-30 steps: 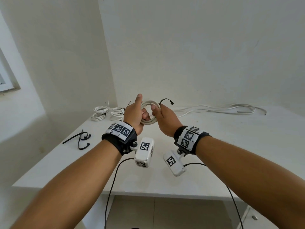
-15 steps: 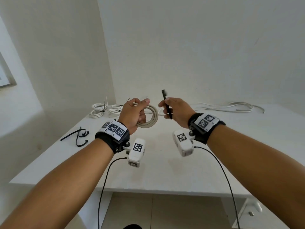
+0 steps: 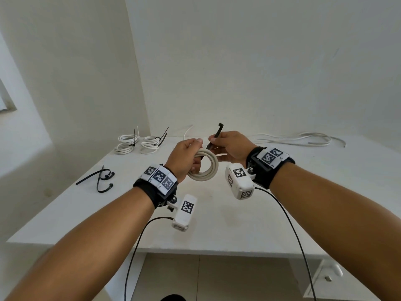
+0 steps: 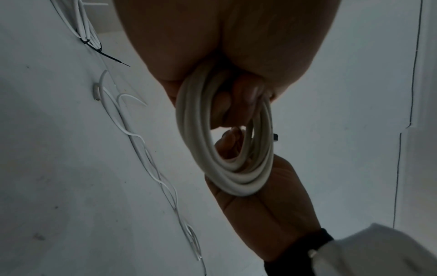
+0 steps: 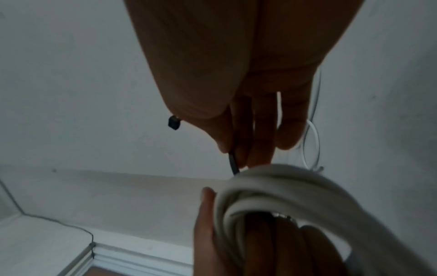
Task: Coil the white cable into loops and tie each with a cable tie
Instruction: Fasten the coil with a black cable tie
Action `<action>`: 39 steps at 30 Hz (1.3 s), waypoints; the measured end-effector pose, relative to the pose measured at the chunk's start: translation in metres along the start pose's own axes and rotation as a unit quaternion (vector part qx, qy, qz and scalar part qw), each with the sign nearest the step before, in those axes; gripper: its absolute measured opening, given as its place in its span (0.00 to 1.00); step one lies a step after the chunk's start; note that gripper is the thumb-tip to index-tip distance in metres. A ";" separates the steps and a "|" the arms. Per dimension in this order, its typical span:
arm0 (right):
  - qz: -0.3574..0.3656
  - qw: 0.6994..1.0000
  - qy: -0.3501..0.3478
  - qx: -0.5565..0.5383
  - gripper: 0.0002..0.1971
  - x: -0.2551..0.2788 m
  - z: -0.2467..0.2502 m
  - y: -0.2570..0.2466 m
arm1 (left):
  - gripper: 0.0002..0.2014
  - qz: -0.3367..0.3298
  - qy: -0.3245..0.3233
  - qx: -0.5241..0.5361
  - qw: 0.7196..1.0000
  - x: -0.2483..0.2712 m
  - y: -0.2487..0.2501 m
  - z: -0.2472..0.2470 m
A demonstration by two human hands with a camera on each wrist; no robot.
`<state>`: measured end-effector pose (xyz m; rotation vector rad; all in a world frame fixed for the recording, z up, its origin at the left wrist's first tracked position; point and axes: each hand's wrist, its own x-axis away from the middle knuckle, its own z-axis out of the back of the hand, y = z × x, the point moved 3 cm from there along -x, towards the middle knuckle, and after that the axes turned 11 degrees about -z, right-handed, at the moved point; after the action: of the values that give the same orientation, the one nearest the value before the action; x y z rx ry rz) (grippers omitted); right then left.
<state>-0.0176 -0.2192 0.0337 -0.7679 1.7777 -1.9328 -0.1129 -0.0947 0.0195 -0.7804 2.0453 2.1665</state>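
Note:
My left hand (image 3: 187, 153) grips a coil of white cable (image 3: 208, 173) above the middle of the white table (image 3: 217, 224), fingers curled through the loops (image 4: 227, 164). Just to its right, my right hand (image 3: 225, 144) pinches a black cable tie (image 3: 217, 134) whose head end sticks up above the thumb. The tie's lower end (image 5: 232, 164) meets the top of the coil (image 5: 272, 179). The tie's head (image 5: 173, 122) shows beside the right thumb.
Tied white coils (image 3: 138, 143) lie at the back left of the table. Loose black cable ties (image 3: 102, 178) lie near its left edge. More loose white cable (image 3: 303, 139) runs along the back right by the wall. Black camera leads (image 3: 288, 224) hang from both wrists.
Both hands lowered a little and came together again. The right hand brought the black tie down to the top of the coil, which the left hand has turned more face-on.

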 end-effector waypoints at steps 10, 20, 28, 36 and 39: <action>-0.059 0.994 -0.035 0.090 0.05 0.011 -0.007 -0.005 | 0.16 0.008 0.007 -0.039 0.999 0.006 -0.011 -0.005; -0.055 0.980 -0.022 0.192 0.11 0.016 -0.009 0.007 | 0.12 -0.035 -0.005 -0.072 0.997 0.006 -0.012 -0.014; -0.088 0.973 -0.196 0.083 0.13 0.030 -0.018 0.000 | 0.11 -0.038 0.035 -0.100 0.994 -0.006 -0.013 -0.002; 0.051 0.972 -0.058 0.223 0.26 0.019 -0.013 0.013 | 0.04 0.061 0.079 0.000 0.995 -0.001 -0.019 -0.006; 0.083 0.936 -0.037 0.339 0.25 0.023 -0.013 0.009 | 0.08 0.038 0.055 -0.005 0.998 -0.001 -0.019 -0.006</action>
<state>-0.0445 -0.2246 0.0267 -0.4156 0.9690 -2.1546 -0.1030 -0.0984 0.0023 -0.8545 2.1503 2.2233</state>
